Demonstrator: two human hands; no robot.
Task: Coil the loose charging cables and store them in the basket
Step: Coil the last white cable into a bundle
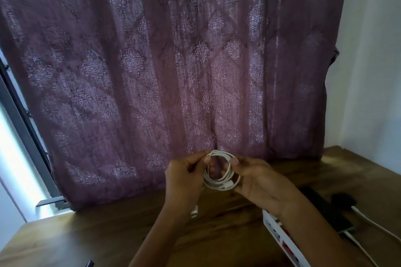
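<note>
A white charging cable (221, 176) is wound into a small round coil and held above the wooden table (121, 230). My left hand (184, 176) pinches the coil's upper left side between thumb and fingers. My right hand (258, 178) grips the coil's right side, fingers curled round the strands. A white plug end (194, 211) hangs loose below my left wrist. A white basket (280, 238) with slotted sides sits on the table under my right forearm; its inside is mostly hidden.
A purple patterned curtain (173, 67) hangs right behind the table. At the right lie a black device (325, 210), a black round object (344, 200) and white cables (373, 225). A window frame (23, 123) stands at the left.
</note>
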